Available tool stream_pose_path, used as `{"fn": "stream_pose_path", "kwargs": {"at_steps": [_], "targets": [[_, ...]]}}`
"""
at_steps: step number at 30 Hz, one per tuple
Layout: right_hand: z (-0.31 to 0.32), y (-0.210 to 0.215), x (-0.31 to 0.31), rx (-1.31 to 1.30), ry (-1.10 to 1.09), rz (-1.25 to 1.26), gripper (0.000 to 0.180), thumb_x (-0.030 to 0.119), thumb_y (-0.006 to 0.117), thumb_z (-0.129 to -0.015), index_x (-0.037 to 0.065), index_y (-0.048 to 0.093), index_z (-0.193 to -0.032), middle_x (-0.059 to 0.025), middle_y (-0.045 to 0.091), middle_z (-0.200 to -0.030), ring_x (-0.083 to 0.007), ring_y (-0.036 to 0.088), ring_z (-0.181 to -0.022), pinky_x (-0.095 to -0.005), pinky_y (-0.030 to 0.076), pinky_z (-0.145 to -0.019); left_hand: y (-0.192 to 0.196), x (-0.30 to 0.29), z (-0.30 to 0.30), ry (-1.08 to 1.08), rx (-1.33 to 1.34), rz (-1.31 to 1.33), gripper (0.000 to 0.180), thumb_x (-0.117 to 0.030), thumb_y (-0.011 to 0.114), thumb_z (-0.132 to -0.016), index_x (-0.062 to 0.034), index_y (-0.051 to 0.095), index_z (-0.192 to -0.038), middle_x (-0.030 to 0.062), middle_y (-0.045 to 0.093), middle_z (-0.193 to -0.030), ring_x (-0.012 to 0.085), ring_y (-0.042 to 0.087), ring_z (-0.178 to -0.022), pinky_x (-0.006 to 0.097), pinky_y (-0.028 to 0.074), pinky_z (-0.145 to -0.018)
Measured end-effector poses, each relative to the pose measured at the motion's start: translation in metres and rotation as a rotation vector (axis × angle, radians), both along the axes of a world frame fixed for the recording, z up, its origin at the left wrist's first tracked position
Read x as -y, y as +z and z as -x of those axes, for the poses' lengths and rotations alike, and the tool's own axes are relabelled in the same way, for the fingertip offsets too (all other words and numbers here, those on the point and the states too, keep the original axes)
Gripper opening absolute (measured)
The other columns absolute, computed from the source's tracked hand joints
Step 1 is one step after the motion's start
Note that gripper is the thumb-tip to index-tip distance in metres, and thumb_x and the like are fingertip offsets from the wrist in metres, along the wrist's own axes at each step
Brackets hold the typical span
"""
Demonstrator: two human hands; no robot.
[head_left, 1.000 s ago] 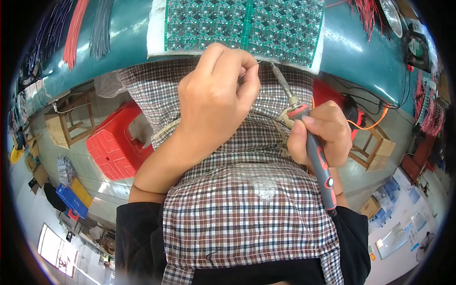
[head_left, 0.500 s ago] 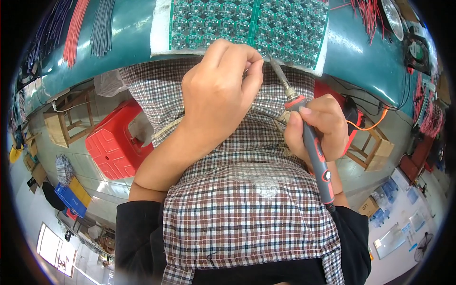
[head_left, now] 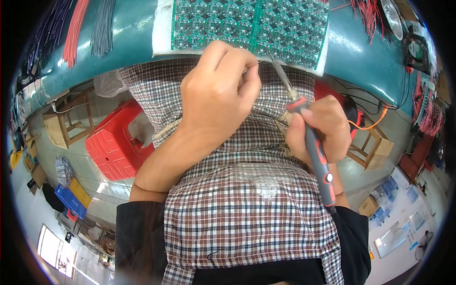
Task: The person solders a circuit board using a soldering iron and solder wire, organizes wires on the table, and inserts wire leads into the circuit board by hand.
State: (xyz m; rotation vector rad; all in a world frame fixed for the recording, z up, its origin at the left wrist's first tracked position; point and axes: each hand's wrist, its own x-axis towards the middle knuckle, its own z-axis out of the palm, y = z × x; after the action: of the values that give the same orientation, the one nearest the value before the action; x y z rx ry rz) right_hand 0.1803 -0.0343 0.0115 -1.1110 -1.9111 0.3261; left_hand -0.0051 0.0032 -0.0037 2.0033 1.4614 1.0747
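My left hand [head_left: 218, 90] is curled shut at the near edge of the bench, its fingertips pinching something thin, seemingly a fine wire, mostly hidden by the fingers. My right hand [head_left: 316, 128] grips a grey and red soldering iron [head_left: 311, 137] like a pen. The iron's metal tip points up and left toward my left fingertips, just below a green panel of small circuit boards [head_left: 251, 23]. The panel lies on a white pad [head_left: 161, 33] on the teal bench [head_left: 128, 28]. A checked apron [head_left: 247, 209] covers my lap.
Bundles of red and grey wires [head_left: 88, 28] lie at the bench's far left, and more red wires [head_left: 365, 12] at the far right beside a small black fan [head_left: 418, 47]. Below the bench stand a red plastic stool [head_left: 114, 147] and wooden stools [head_left: 66, 118].
Both hands have stayed at the bench edge. The iron's tip has shifted slightly, closer to my left fingertips.
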Motion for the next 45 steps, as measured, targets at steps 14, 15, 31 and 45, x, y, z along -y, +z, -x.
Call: {"fn": "stream_pose_path", "kwargs": {"at_steps": [14,15,31,45], "targets": [[0.007,-0.002,-0.001,-0.058,0.023,-0.014,0.033,0.002,0.077,-0.069,0.009,0.054,-0.092,-0.0049,0.055,-0.070,-0.0192,0.053,-0.051,-0.0312,0.041,-0.046,-0.001,0.001,0.006,0.072,0.026,-0.038,0.012,0.000,0.074,-0.080,-0.0021,0.067,-0.089,0.0033,0.061,-0.080,0.0062,0.049,-0.051,0.022,0.040,-0.047],[0.008,-0.002,-0.002,-0.058,0.024,-0.014,0.033,0.002,0.077,-0.069,0.009,0.054,-0.092,-0.0049,0.055,-0.070,-0.0192,0.053,-0.051,-0.0312,0.041,-0.046,-0.002,0.001,0.006,0.073,0.026,-0.037,0.012,0.000,0.074,-0.080,-0.0021,0.067,-0.089,0.0033,0.061,-0.080,0.0062,0.049,-0.051,0.022,0.040,-0.047],[0.013,-0.007,0.002,-0.011,0.039,-0.019,0.036,0.003,0.079,-0.072,0.010,0.056,-0.099,-0.0046,0.055,-0.074,-0.0178,0.052,-0.053,-0.0303,0.041,-0.046,-0.005,-0.002,0.004,0.073,0.035,-0.002,0.013,-0.005,0.076,-0.077,-0.0077,0.065,-0.084,0.0040,0.062,-0.081,0.0193,0.064,-0.061,0.030,0.050,-0.051],[0.020,0.006,0.002,-0.035,-0.010,0.036,0.031,0.000,0.080,-0.071,0.007,0.058,-0.092,-0.0065,0.057,-0.074,-0.0189,0.056,-0.056,-0.0305,0.046,-0.048,0.002,0.008,0.015,0.088,-0.016,0.011,0.012,-0.005,0.074,-0.078,-0.0082,0.063,-0.083,0.0031,0.060,-0.081,0.0174,0.064,-0.061,0.030,0.049,-0.051]]}}
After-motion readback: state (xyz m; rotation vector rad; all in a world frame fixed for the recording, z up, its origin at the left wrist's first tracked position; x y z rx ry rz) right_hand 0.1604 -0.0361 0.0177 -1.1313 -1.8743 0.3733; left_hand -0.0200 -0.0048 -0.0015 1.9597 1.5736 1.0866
